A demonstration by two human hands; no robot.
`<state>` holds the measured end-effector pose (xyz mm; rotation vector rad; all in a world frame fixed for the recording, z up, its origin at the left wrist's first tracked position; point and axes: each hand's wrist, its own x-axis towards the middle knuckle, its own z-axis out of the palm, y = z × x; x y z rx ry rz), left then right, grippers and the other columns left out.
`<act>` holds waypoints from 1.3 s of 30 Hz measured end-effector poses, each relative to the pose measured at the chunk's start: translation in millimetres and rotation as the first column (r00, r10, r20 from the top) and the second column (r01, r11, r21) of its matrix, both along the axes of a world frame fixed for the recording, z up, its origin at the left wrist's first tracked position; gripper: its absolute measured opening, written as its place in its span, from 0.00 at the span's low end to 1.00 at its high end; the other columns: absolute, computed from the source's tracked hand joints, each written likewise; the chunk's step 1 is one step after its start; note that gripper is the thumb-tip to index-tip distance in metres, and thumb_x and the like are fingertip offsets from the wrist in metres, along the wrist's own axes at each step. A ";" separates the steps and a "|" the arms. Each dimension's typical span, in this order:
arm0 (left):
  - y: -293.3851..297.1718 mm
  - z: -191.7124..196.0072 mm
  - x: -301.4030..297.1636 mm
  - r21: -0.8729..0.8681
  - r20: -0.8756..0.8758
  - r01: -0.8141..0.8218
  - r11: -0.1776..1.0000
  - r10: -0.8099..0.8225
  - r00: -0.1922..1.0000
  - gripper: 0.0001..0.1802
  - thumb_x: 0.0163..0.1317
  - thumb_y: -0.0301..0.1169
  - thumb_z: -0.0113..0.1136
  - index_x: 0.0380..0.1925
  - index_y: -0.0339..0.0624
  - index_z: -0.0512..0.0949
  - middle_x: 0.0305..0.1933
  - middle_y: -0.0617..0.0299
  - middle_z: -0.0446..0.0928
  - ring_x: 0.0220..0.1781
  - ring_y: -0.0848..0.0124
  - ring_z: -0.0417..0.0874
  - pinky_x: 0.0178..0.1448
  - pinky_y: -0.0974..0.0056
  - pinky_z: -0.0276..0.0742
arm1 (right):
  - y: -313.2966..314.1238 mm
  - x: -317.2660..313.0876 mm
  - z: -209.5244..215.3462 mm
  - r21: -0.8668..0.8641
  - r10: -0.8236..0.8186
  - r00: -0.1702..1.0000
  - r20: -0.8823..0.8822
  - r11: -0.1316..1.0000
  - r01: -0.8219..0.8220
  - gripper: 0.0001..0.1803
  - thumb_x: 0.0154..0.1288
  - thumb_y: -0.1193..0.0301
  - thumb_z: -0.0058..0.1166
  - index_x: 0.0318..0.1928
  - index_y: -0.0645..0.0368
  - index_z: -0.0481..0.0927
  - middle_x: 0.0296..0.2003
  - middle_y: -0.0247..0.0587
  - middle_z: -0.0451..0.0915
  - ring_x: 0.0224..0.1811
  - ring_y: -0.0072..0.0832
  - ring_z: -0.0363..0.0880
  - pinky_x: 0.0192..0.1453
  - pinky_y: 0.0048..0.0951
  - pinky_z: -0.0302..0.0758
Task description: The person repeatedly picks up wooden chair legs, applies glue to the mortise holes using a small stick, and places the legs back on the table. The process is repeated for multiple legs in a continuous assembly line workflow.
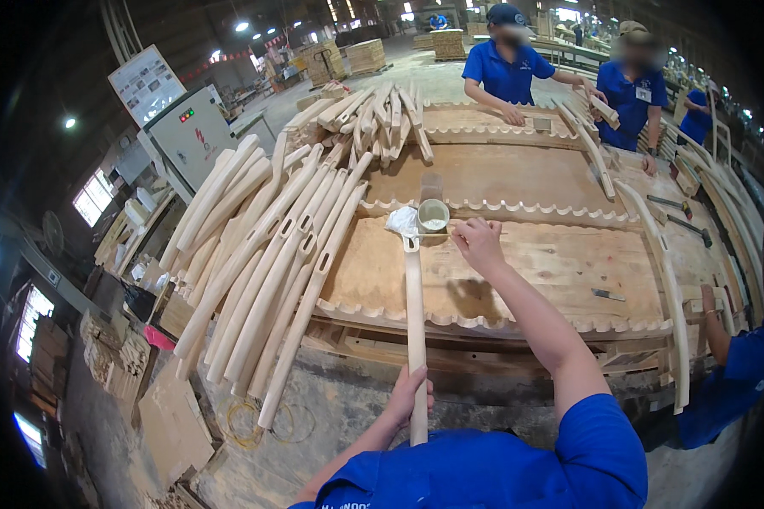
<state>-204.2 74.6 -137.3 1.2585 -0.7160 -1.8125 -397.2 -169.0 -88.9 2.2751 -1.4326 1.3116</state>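
My left hand [411, 394] is wrapped round the lower part of a pale wooden chair leg [415, 310], which points away from me across the bench edge. A slot is cut near its far end. My right hand [478, 243] pinches a thin stick [438, 235], whose tip reaches the slotted end. Just beyond the stick stands a small cup [434, 214] with whitish stuff inside. A crumpled white cloth or plastic piece [401, 220] lies left of the cup, against the leg's far end.
Many slotted wooden legs [267, 254] are heaped on the left. Scalloped wooden rails [518, 214] cross the bench [569, 263]. Hammers [689, 227] lie at the right. Two co-workers [509, 72] stand across the bench; another person's sleeve [730, 386] is at the right. An electrical cabinet [191, 140] stands behind the heap.
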 end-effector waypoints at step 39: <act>1.8 -6.1 2.9 -0.214 0.040 0.043 0.976 -0.035 0.999 0.41 0.68 0.34 0.45 0.70 0.67 0.30 0.28 0.59 0.67 0.17 0.72 0.71 0.18 0.66 0.71 | -6.5 97.1 139.6 -0.093 -0.003 0.325 -0.946 0.961 -0.262 0.05 0.50 0.68 0.54 0.22 0.48 0.82 0.28 0.30 0.81 0.42 0.27 0.76 0.56 0.30 0.61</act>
